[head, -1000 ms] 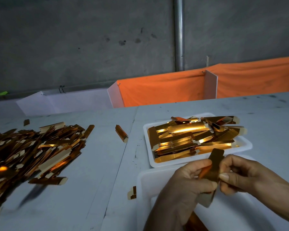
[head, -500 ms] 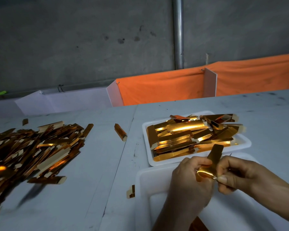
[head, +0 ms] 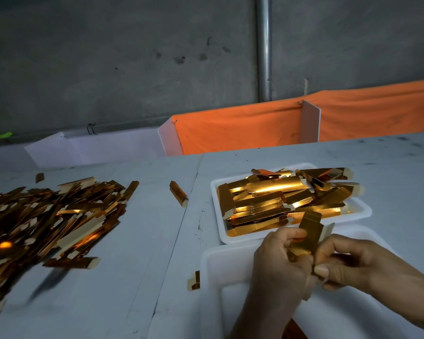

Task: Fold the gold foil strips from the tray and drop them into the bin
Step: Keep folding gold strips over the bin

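Note:
A gold foil strip (head: 308, 228) stands nearly upright between my hands, above a white bin (head: 212, 267) at the near edge. My left hand (head: 277, 265) grips its lower part with curled fingers. My right hand (head: 348, 263) pinches its right edge between thumb and fingers. Just beyond my hands, a white tray (head: 362, 212) holds several flat gold strips (head: 274, 187). The strip's bottom end is hidden behind my left hand.
A large heap of folded gold strips (head: 47, 221) covers the grey table (head: 137, 277) at the left. Single strips lie at mid-table (head: 179, 193) and by the bin's left wall (head: 194, 281). Orange cloth (head: 242, 128) and white panels (head: 310, 121) line the far edge.
The strip has been bent and worked between my hands, and both hands closed tighter around it. The hands stayed in place above the bin.

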The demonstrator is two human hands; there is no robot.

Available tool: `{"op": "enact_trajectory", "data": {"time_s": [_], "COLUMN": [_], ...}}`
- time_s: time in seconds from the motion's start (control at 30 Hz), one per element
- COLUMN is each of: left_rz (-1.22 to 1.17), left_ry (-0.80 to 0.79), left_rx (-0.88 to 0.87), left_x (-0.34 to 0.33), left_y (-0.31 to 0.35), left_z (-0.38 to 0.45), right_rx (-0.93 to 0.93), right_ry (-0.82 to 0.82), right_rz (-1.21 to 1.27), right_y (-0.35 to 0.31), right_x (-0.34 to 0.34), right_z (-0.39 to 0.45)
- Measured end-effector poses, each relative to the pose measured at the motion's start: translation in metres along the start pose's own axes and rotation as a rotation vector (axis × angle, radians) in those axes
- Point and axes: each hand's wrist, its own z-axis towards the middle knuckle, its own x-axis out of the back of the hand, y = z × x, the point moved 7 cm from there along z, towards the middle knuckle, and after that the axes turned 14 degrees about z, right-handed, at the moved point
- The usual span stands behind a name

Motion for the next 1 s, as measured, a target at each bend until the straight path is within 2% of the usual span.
{"op": "enact_trajectory", "data": {"time_s": [0.17, 0.27, 0.37, 0.63, 0.83, 1.0], "left_rz": [-0.068, -0.101, -0.075, -0.018, -0.167, -0.260], "left_ry": [0.000, -0.011, -0.016, 0.067, 0.060, 0.051], "left_rx": [0.003, 0.011, -0.006, -0.054, 0.014, 0.074], "left_x": [0.002, 0.003, 0.004, 0.008, 0.006, 0.009], "left_y": [0.000, -0.001, 0.002, 0.005, 0.001, -0.001], "left_z": [0.000, 0.000, -0.001, -0.001, -0.001, -0.002], "right_rx": [0.005, 0.022, 0.069, 0.120, 0.080, 0.047], "right_ry": [0.048, 0.081, 0.103, 0.122, 0.118, 0.146], "right_rz": [0.092, 0.065, 0.051, 0.212, 0.367, 0.391], "right_y": [0.000, 0.000, -0.003, -0.004, 0.002, 0.005], "right_x": [0.005, 0.010, 0.013, 0.012, 0.016, 0.020], "right_z": [-0.001, -0.002, -0.002, 0.000, 0.002, -0.003]}}
